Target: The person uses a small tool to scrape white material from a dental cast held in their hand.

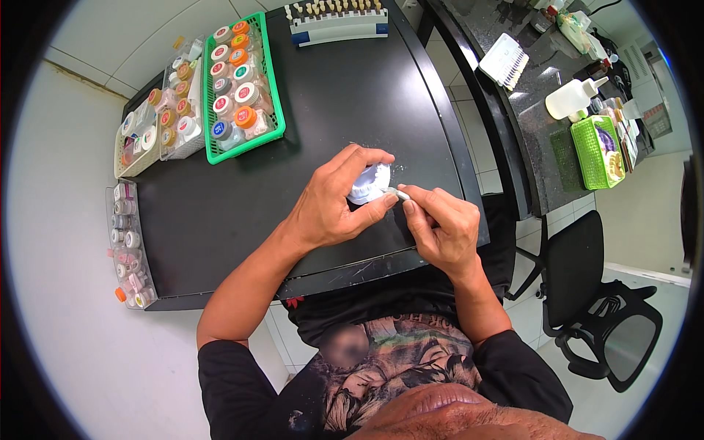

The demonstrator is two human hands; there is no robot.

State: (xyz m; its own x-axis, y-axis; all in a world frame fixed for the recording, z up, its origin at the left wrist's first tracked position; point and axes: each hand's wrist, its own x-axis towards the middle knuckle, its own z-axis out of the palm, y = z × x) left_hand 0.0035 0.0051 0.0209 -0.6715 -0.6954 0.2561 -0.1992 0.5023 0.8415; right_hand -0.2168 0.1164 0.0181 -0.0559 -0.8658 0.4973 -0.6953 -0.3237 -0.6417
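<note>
Over black table (352, 95), near its front edge, head view: left hand (334, 194) curled around white dental model (374, 182); right hand (444, 224) pinching small pale piece (402, 195) just beside model. Farther off, leftward: green basket (275, 110) holding jars (246, 94).

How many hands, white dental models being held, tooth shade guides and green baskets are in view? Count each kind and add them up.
Hands: 2
White dental model, held: 1
Tooth shade guides: 2
Green baskets: 2
Total: 7
</note>
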